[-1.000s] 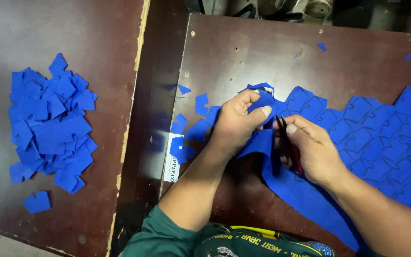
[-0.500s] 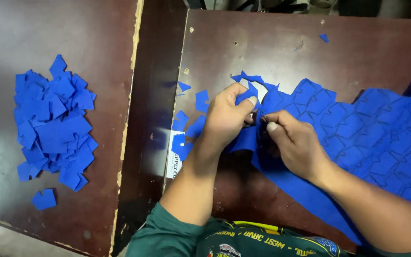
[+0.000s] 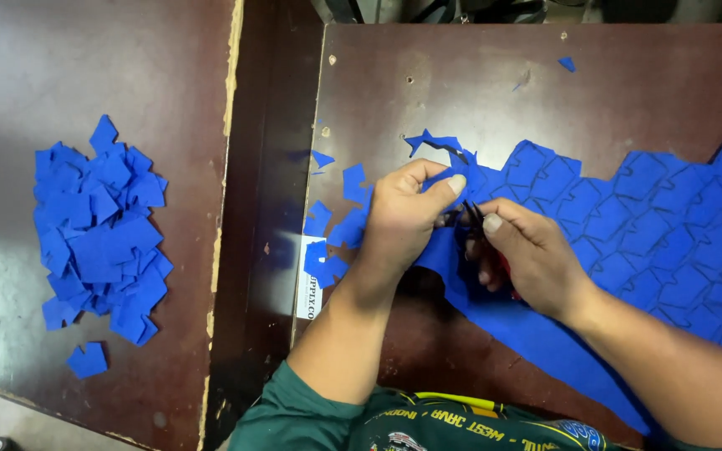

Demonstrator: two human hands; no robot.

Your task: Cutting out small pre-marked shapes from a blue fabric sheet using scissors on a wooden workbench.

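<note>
A large blue fabric sheet [image 3: 653,225], marked into repeated shapes, covers the right side of the brown table [image 3: 495,92]. My left hand [image 3: 403,217] pinches the sheet's jagged left edge between thumb and fingers. Close beside it, my right hand [image 3: 524,255] grips small scissors [image 3: 471,219] with red handles, their dark blades at the fabric edge next to my left thumb. Cut blue pieces [image 3: 336,221] lie just left of my left hand.
A pile of cut blue pieces [image 3: 98,238] sits on a second dark table [image 3: 68,67] at the left, across a narrow gap [image 3: 273,167]. Small blue scraps [image 3: 567,63] lie at the far edge. A white label [image 3: 307,288] is on the near table edge.
Both hands have shifted slightly left and away along the sheet's edge. The scissors now sit closer to my left thumb.
</note>
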